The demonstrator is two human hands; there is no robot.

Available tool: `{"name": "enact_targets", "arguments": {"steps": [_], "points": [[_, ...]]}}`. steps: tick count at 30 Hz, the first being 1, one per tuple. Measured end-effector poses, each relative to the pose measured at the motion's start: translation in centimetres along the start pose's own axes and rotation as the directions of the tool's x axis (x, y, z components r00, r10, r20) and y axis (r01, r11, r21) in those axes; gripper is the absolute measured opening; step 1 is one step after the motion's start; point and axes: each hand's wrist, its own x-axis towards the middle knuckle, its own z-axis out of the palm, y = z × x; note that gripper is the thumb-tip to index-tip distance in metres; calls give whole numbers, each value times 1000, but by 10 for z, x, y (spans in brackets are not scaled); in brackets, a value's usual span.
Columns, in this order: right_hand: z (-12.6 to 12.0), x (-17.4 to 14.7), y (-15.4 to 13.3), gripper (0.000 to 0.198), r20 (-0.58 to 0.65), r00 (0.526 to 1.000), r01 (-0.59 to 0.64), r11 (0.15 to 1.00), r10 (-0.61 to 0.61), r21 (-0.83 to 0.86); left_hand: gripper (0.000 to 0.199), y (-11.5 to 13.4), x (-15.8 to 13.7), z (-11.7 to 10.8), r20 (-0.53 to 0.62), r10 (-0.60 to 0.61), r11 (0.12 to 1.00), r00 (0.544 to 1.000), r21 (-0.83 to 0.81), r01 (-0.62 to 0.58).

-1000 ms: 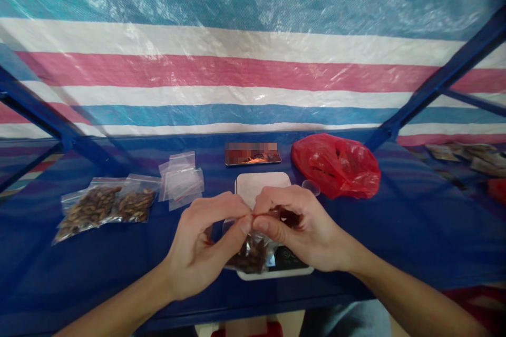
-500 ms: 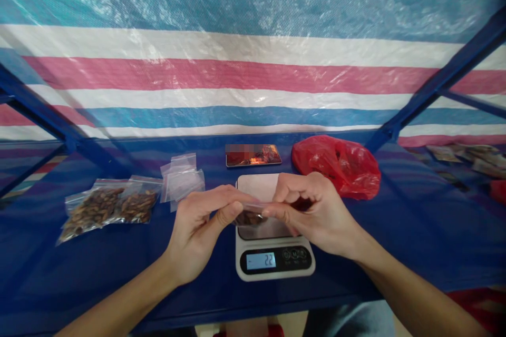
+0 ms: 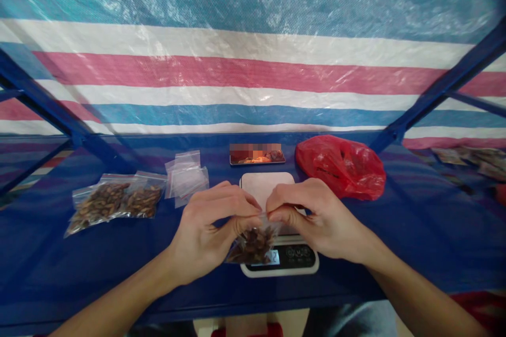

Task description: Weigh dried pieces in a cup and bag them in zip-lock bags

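Note:
A small clear zip bag [image 3: 255, 245] of brown, dried-looking pieces hangs above the front of a white digital scale [image 3: 312, 268]. Its top edge is pinched by my left hand [image 3: 215, 221], thumb against fingers. On the same edge, close beside it, my right hand [image 3: 312, 216] pinches too, the fingertips of both hands almost touching. The bag hides much of the scale's lit display, where only a "2" shows. Behind the hands, the scale's pale weighing plate is partly covered.
Two filled zip bags [image 3: 106, 200] lie at the left, beside a small pile of empty zip bags [image 3: 187, 179]. A phone [image 3: 256, 155] showing a picture lies behind the scale. To its right sits a red plastic bag [image 3: 342, 168]. Blue metal struts [image 3: 422, 100] slant at both sides.
The bag has tipped so that its filled body now hangs down toward me, in front of the scale's display. My hands have come closer together along its top edge.

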Motion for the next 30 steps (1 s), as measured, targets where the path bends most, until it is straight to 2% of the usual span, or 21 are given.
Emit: {"name": "enact_targets", "arguments": {"steps": [2, 4, 9, 12, 16, 21, 23, 27, 30], "points": [[-5, -2, 0, 17, -14, 999, 30, 991, -32, -129, 6, -3, 2, -1, -40, 47, 999, 998, 11, -47], [-8, -5, 1, 18, -23, 999, 39, 982, -44, -186, 5, -4, 3, 0, -65, 82, 997, 995, 15, -81], [-5, -5, 6, 18, -38, 999, -10, 996, 7, -85, 8, -5, 1, 5, -142, 86, 994, 986, 76, -76], [3, -3, 9, 13, 56, 998, -19, 999, 20, -34, 13, -6, -4, 8, -154, 72, 994, 985, 91, -59], [14, -2, 9, 16, 126, 990, 68, 997, -62, -38, 15, -5, -8, 10, -69, 84, 995, 994, 62, -80], [11, -4, 6, 17, 125, 975, 188, 982, -186, -3, 24, 0, -6, 6, 96, 223, 961, 970, 148, -235], [6, -5, 6, 14, 131, 972, 203, 979, -197, -29, 32, 3, -7, 4, 135, 238, 951, 962, 170, -259], [-4, -6, 5, 26, 186, 965, 200, 976, -182, -85, 38, 6, -9, 2, 206, 156, 967, 966, 167, -191], [-11, -5, 1, 32, 233, 959, 185, 979, -161, -85, 40, 5, -8, 1, 238, 92, 995, 967, 19, -99]]}}
